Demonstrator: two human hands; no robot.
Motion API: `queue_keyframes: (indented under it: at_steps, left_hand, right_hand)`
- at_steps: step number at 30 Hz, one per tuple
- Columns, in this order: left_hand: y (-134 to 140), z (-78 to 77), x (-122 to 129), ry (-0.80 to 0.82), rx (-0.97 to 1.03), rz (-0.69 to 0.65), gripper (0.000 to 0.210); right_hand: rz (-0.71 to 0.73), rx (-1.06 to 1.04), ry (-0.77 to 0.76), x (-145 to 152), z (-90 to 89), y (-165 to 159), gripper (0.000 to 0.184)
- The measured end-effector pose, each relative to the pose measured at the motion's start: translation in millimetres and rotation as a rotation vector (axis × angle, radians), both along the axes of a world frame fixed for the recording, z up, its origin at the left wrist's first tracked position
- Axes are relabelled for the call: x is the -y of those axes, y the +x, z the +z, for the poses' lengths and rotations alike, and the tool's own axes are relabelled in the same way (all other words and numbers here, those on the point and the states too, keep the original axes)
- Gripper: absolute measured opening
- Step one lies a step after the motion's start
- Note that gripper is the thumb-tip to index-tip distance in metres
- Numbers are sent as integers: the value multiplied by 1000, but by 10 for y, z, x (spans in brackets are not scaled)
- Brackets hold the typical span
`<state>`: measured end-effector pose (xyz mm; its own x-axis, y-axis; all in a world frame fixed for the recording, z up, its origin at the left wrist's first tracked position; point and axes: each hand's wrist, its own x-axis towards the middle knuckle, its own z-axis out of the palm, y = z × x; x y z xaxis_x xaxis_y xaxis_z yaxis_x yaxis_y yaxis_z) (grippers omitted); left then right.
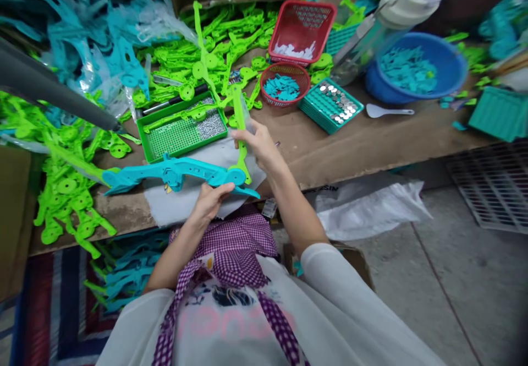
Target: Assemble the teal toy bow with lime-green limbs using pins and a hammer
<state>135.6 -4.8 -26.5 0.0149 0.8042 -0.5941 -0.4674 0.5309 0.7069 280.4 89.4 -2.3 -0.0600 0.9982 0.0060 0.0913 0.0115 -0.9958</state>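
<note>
My left hand (210, 200) grips the near end of a long blue plastic part (173, 172) that lies across a grey cloth (187, 201) at the table's front edge. My right hand (258, 143) holds a long green plastic part (240, 129) upright, its lower end touching the round end of the blue part. Just behind them sits a green tray (159, 143) with small silvery pieces in one corner.
Heaps of green parts (70, 184) cover the left and back of the table. Behind are a red basket (303, 25), a small red round basket (284, 82) of blue pieces, a teal tray (330, 104) with metal discs, a blue bowl (416, 66), a white spoon (388, 112).
</note>
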Motion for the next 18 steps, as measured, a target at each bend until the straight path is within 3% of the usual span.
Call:
queue_keyframes:
  at_steps: [6, 10, 14, 18]
  left_hand:
    - [48, 13, -12, -4, 45, 34, 40]
    - [-29, 31, -25, -1, 35, 77, 42]
    - [-48, 13, -27, -21, -2, -14, 42]
    - [-26, -68, -127, 85, -50, -84, 47]
  right_hand:
    - [-308, 144, 8, 283, -190, -25, 65]
    - [-464, 95, 9, 546, -400, -55, 68]
    - [-451, -71, 71, 673, -529, 20, 58]
    - [-332, -338, 143, 500, -426, 239, 46]
